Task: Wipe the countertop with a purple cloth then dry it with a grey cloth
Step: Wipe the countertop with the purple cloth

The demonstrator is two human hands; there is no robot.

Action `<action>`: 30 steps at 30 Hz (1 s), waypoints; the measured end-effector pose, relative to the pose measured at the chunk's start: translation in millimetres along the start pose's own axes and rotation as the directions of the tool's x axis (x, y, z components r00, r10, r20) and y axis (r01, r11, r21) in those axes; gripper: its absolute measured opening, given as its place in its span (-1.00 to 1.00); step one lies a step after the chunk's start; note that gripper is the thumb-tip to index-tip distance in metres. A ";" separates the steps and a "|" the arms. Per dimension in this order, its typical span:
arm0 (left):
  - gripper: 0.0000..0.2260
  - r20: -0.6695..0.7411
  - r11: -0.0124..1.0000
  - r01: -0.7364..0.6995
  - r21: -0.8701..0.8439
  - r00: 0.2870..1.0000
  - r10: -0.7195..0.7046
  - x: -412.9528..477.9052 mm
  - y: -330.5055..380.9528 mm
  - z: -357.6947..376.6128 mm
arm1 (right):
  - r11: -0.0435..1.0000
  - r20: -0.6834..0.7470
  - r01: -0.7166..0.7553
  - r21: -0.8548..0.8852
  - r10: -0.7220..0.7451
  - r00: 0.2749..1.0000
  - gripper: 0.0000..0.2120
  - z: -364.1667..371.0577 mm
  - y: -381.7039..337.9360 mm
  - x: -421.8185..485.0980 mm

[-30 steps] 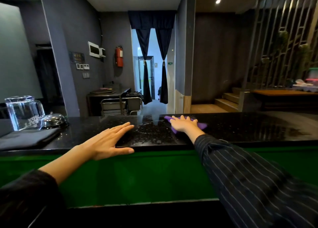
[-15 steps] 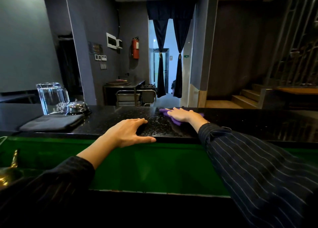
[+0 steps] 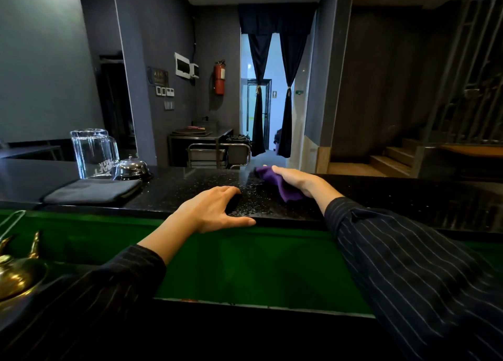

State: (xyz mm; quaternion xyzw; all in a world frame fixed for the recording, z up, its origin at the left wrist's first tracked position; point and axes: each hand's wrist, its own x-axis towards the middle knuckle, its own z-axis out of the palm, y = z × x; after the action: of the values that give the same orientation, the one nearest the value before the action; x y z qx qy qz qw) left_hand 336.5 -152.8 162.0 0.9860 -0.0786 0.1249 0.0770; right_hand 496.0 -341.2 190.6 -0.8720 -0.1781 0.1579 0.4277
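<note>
- My right hand (image 3: 294,179): fingers fairly flat, pressing the purple cloth (image 3: 284,190) onto the wet black countertop (image 3: 408,197), at 12 o'clock.
- My left hand (image 3: 212,211): at 8 o'clock from it, holding nothing, fingers loosely spread, thumb along the near edge.
- Grey cloth (image 3: 92,190): folded at 9 o'clock, well apart.
- Glass mug (image 3: 94,153) and bell (image 3: 133,167): just behind it.
</note>
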 end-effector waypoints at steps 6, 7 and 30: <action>-0.14 -0.041 1.000 -0.008 0.015 0.999 0.008 -1.3 0.7 0.6 | 0.935 0.095 0.081 -0.345 -0.051 0.994 -0.31 55.9 -30.4 -0.9; -0.18 -0.062 1.000 -0.019 0.020 0.998 0.020 -1.9 1.2 0.9 | 0.875 0.074 0.083 -0.477 -0.054 0.996 -0.29 62.1 -31.0 0.4; -0.22 -0.156 0.983 -0.034 0.183 0.986 0.063 -13.3 -28.1 -0.7 | 0.761 -0.069 -0.067 -0.646 0.030 0.997 -0.27 28.4 -11.5 6.7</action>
State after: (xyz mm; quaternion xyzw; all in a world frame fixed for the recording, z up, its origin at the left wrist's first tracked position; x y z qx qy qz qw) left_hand 328.5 -123.5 155.5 0.9734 -0.0846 0.2126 -0.0091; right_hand 487.7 -312.0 182.4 -0.9743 -0.1874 0.0741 0.1012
